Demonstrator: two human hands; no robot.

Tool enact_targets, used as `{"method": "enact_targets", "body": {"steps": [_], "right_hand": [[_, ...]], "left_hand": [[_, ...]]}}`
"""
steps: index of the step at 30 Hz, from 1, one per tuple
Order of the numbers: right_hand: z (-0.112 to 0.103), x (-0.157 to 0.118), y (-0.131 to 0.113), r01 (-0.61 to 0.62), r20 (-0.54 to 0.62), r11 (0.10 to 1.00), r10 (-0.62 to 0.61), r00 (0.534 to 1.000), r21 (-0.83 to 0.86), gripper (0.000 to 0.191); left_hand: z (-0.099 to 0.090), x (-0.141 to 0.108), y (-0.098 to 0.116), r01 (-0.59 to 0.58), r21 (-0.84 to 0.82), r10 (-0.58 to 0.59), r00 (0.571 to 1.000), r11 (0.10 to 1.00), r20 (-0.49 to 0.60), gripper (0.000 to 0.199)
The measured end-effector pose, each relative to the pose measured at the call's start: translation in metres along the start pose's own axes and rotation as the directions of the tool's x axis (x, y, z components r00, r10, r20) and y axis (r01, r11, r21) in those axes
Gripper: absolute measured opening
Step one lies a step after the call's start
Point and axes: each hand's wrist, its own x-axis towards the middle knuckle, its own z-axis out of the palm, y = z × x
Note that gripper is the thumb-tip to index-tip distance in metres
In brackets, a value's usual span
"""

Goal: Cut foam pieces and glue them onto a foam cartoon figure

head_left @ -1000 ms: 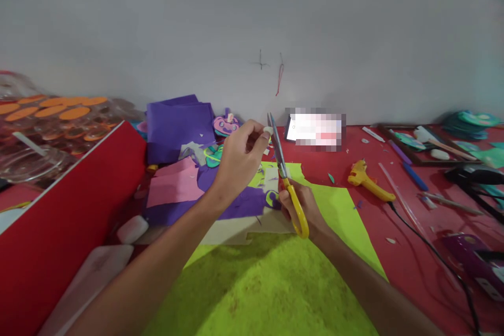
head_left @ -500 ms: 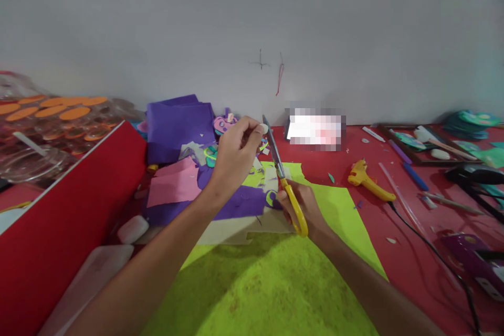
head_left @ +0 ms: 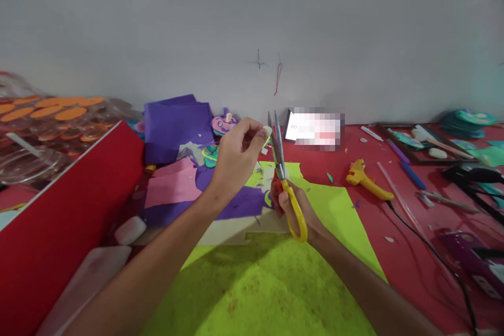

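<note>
My left hand (head_left: 241, 153) pinches a small off-white piece (head_left: 268, 130), thin like a cut scrap, between thumb and fingertips. Around the handles of a pair of scissors (head_left: 279, 160), with a yellow and a red handle, my right hand (head_left: 297, 205) is closed. The blades point up and stand slightly apart, close to the off-white piece. Beneath both hands lie purple sheets (head_left: 240, 203) and a lime-green sheet (head_left: 331, 205), with small cut scraps on them. A pink sheet (head_left: 171, 184) is left of my left hand.
A yellow glue gun (head_left: 368, 181) with a black cord lies on the right. Behind the hands stands a lit phone (head_left: 313, 127), partly blurred. At left, a red board (head_left: 74, 220) slants beside clear containers with orange discs (head_left: 71, 113). A dark tray (head_left: 423, 155) holds tools at right.
The scissor blades have parted from nearly closed. My left hand has turned the off-white piece slightly, and it sits a little further right.
</note>
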Motion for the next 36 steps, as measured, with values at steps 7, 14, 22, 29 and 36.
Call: {"method": "enact_targets", "body": {"steps": [7, 14, 22, 29, 36], "right_hand": [[-0.0013, -0.0012, -0.0008, -0.02, 0.005, 0.999, 0.02, 1.0, -0.039, 0.064], [-0.0023, -0.0022, 0.0005, -0.036, -0.005, 0.998, 0.036, 0.999, -0.058, 0.063], [-0.0007, -0.0014, -0.0042, -0.011, -0.031, 0.998, 0.009, 0.999, -0.066, 0.061], [-0.0015, -0.0016, -0.0014, -0.032, -0.034, 0.996, 0.029, 0.999, -0.078, 0.063], [-0.002, -0.001, -0.0017, -0.024, -0.049, 0.997, 0.02, 0.999, -0.079, 0.063]], "left_hand": [[0.0043, -0.0045, 0.0036, 0.001, 0.018, -0.002, 1.0, 1.0, 0.015, 0.019], [0.0056, -0.0062, 0.0054, -0.03, 0.05, 0.027, 0.997, 0.998, 0.067, 0.021], [0.0048, -0.0053, 0.0053, -0.023, 0.045, 0.021, 0.999, 0.999, 0.035, 0.022], [0.0071, -0.0079, 0.008, -0.024, 0.039, 0.022, 0.999, 0.999, 0.043, 0.022], [0.0084, -0.0088, 0.0065, -0.032, 0.037, 0.03, 0.998, 0.999, 0.058, 0.022]]}}
